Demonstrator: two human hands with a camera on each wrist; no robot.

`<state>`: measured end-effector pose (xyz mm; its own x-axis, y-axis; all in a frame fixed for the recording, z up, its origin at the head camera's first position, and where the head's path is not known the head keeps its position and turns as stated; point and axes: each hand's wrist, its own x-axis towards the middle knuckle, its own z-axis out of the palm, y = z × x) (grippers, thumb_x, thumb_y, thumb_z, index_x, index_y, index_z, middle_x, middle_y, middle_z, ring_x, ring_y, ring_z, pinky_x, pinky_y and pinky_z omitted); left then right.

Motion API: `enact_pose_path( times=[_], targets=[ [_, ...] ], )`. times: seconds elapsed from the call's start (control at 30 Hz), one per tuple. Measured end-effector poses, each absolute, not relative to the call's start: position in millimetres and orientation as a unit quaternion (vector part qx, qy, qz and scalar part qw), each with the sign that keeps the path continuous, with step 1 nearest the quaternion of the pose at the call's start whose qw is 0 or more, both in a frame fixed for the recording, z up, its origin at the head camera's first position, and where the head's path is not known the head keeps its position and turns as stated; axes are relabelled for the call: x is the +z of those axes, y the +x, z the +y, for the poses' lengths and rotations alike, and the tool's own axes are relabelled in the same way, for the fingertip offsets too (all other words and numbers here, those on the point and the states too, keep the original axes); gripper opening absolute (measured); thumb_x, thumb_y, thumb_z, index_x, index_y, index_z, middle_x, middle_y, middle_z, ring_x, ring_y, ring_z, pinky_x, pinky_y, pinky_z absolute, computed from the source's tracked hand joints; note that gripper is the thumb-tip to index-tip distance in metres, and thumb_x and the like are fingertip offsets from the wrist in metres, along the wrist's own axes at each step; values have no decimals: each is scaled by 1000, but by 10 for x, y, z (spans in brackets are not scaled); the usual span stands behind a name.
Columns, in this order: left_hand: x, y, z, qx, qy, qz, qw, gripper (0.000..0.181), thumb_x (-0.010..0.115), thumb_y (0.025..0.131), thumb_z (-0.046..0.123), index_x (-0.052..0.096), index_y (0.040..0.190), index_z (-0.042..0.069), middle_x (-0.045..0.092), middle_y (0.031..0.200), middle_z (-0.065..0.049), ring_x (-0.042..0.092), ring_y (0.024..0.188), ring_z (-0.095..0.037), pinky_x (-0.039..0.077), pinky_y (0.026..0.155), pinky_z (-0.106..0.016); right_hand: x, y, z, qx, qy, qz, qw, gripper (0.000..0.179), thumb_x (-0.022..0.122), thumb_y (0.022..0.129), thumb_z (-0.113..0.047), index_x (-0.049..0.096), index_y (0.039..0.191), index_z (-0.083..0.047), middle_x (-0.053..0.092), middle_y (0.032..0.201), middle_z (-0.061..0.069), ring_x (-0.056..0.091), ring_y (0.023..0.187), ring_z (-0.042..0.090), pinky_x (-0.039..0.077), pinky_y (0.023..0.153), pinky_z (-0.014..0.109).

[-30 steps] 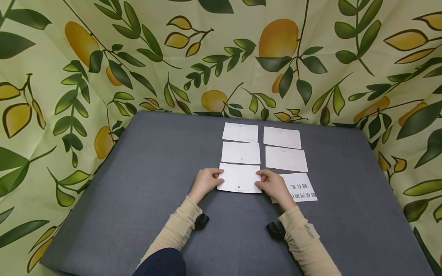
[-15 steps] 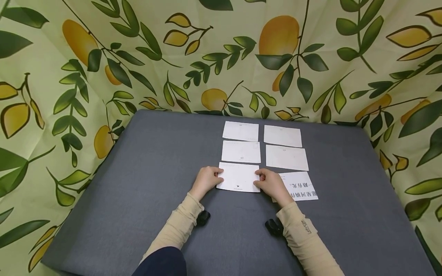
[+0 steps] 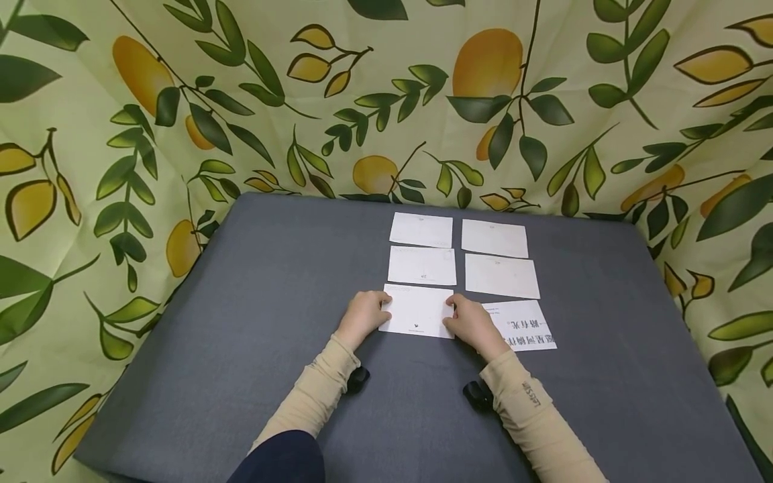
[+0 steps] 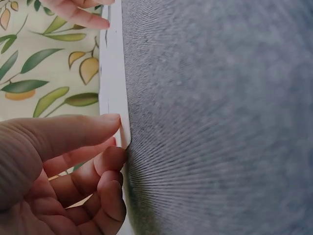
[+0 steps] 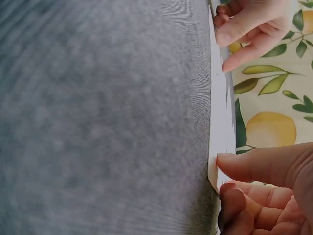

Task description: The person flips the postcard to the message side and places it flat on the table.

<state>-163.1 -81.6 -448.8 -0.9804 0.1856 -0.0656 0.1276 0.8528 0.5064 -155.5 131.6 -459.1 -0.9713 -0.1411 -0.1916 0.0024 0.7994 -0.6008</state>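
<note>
A white postcard (image 3: 417,310) lies nearest me in the left column on the grey table, with a small dark mark near its lower edge. My left hand (image 3: 362,316) holds its left edge between thumb and curled fingers. At the opposite edge, my right hand (image 3: 475,323) does the same. In the left wrist view the thumb of the left hand (image 4: 73,166) rests on the card's face, fingers at its edge. The right wrist view shows the right hand (image 5: 266,191) pinching near a corner, the card low against the cloth.
Beyond it in the same column lie two more postcards, a middle one (image 3: 421,266) and a far one (image 3: 421,230). To the right are two blank-looking cards (image 3: 501,276) and a card with printed characters (image 3: 531,325), partly behind my right hand. A leaf-patterned curtain (image 3: 386,100) borders the grey table (image 3: 272,268).
The held postcard has shifted very slightly left, closer in line with the cards beyond it. Both hands stay at its edges; the other cards have not moved.
</note>
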Motion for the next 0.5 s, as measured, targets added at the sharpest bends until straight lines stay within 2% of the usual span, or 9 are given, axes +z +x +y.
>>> enact_pose_path(
  times=[0.07, 0.13, 0.27, 0.5],
  targets=[
    [-4484, -1638, -825, 256, 85, 962, 47, 30, 70, 72, 4, 71, 102, 4, 69, 77, -9, 54, 66, -17, 49, 66, -31, -4578, -1556, 1323, -320, -37, 940, 114, 40, 63, 83, -9, 54, 120, 5, 53, 64, 6, 45, 50, 14, 34, 47, 24],
    [-4478, -1640, -830, 258, 85, 961, 45, 28, 70, 72, 6, 70, 100, 4, 65, 71, -8, 49, 62, -15, 46, 62, -29, -4571, -1550, 1337, -326, -39, 938, 117, 40, 62, 83, -11, 55, 120, 4, 53, 64, 6, 44, 50, 14, 34, 46, 24],
    [-4466, -1629, -807, 269, 77, 959, 50, 27, 71, 76, 13, 65, 98, 0, 61, 66, -8, 48, 58, -15, 41, 55, -27, -4552, -1513, 1359, -331, -49, 934, 122, 46, 63, 85, -18, 53, 125, 2, 51, 66, 4, 43, 50, 13, 34, 47, 25],
    [-4385, -1606, -666, 330, 87, 939, 47, 42, 69, 83, 23, 58, 115, -2, 62, 67, -7, 46, 53, -9, 36, 49, -20, -4407, -1432, 1445, -341, -58, 934, 96, 50, 63, 87, -26, 52, 128, 1, 55, 69, 5, 45, 53, 13, 36, 52, 26]
  ],
)
